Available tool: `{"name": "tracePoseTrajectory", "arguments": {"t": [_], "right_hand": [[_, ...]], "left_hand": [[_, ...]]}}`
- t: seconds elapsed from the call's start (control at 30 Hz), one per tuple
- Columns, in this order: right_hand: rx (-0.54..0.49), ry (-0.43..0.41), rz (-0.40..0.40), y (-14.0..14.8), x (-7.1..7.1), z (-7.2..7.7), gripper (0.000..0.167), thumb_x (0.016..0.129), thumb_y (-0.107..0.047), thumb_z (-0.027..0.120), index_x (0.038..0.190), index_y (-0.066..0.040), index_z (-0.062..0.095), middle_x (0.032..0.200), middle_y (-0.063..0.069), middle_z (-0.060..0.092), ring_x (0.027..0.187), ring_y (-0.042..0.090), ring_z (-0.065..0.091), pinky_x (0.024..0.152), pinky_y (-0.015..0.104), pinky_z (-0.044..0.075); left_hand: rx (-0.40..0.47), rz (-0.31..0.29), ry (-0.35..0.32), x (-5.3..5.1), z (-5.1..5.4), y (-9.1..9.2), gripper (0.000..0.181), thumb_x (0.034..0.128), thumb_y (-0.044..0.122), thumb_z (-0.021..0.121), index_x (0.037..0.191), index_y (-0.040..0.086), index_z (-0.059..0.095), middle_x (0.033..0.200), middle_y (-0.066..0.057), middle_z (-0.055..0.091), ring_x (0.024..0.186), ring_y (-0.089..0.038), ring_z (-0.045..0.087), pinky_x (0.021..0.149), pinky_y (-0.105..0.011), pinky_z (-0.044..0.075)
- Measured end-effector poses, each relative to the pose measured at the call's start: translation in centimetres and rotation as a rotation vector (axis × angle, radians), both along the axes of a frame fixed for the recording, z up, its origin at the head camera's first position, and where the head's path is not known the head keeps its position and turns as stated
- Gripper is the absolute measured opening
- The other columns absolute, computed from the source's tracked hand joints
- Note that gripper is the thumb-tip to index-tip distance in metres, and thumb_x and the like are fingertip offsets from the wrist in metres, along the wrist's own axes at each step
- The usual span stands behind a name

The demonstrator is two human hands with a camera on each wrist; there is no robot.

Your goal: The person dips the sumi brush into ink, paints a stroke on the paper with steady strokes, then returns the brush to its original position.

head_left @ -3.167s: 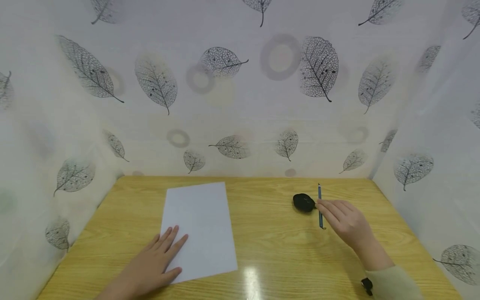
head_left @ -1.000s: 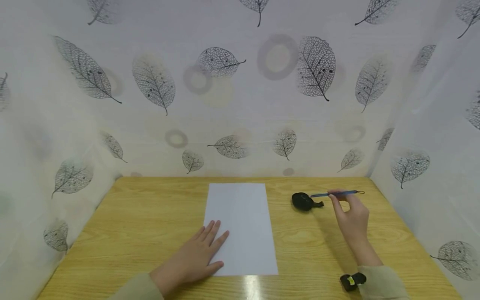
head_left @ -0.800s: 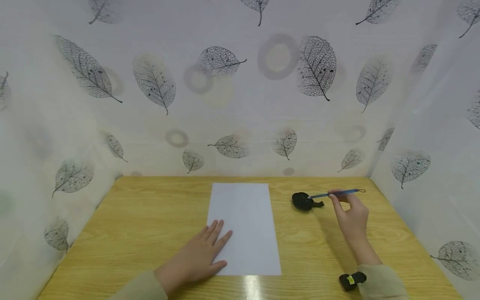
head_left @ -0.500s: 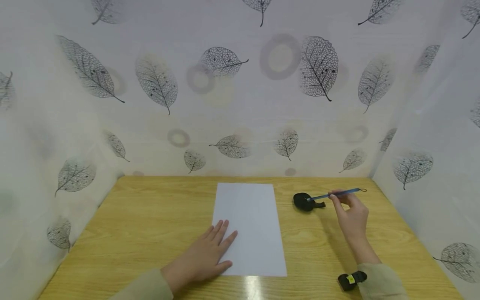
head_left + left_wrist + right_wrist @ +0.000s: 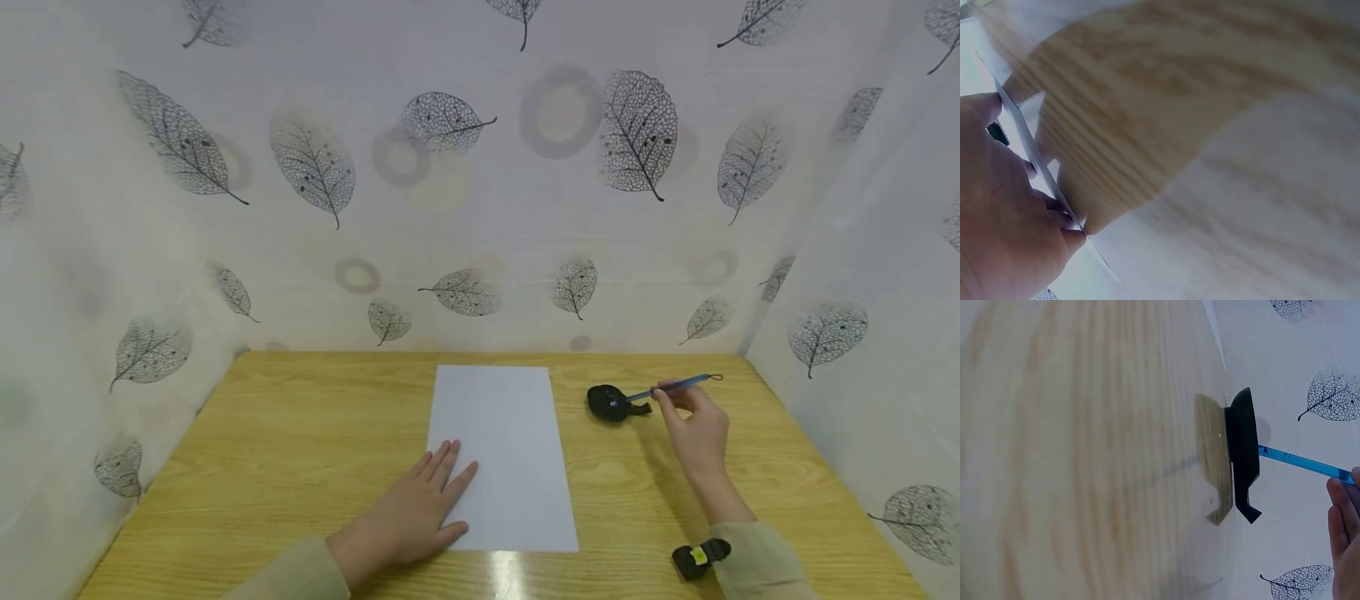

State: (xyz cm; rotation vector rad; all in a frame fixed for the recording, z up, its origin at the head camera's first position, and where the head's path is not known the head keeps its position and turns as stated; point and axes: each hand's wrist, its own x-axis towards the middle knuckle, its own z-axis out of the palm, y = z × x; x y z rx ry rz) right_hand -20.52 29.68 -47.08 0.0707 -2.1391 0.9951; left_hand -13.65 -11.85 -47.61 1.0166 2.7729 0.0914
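Observation:
In the head view my left hand (image 5: pixel 408 512) rests flat with spread fingers on the left edge of a white sheet of paper (image 5: pixel 510 458). The left wrist view shows this hand (image 5: pixel 1010 219) along the sheet's thin edge. My right hand (image 5: pixel 701 433) pinches a slim blue brush (image 5: pixel 686 383) with a cord loop at its rear end. The brush slants down left, its pale tip over or in a shallow black dish (image 5: pixel 600 402) with a short stem. From the right wrist, the brush (image 5: pixel 1304 462) reaches behind the dish's rim (image 5: pixel 1244 437), which hides the tip.
The wood-grain table (image 5: pixel 322 417) has a glossy surface with a light reflection near the front. A white curtain (image 5: pixel 480 217) with leaf prints encloses the back and both sides. A black wrist camera (image 5: pixel 693 558) sits at my right cuff.
My left hand has slid the paper to the right and straightened it. My right hand has turned the brush from pointing away to slanting left, bringing its tip to the black dish.

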Motion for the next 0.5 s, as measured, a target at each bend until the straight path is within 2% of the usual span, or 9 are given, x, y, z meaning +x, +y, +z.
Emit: {"name": "tracePoseTrajectory", "arguments": {"t": [0.23, 0.5], "right_hand": [[0.022, -0.017, -0.014, -0.14, -0.08, 0.18, 0.012, 0.093, 0.005, 0.077, 0.105, 0.008, 0.074, 0.092, 0.025, 0.079, 0.08, -0.035, 0.049, 0.075, -0.004, 0.043], [0.006, -0.037, -0.036, -0.29, 0.05, 0.4, 0.012, 0.093, 0.004, 0.077, 0.104, 0.008, 0.074, 0.092, 0.025, 0.079, 0.078, -0.035, 0.049, 0.075, -0.004, 0.04]], "left_hand": [[0.011, -0.006, 0.0, 0.37, 0.54, 0.01, 0.076, 0.1079, 0.057, 0.047, 0.168, 0.014, 0.031, 0.176, -0.023, 0.02, 0.164, -0.037, 0.024, 0.132, -0.053, 0.029], [-0.006, -0.013, 0.021, 0.5, 0.41, 0.08, 0.074, 0.1089, 0.056, 0.046, 0.168, 0.014, 0.032, 0.176, -0.022, 0.021, 0.164, -0.035, 0.025, 0.132, -0.051, 0.03]]}}
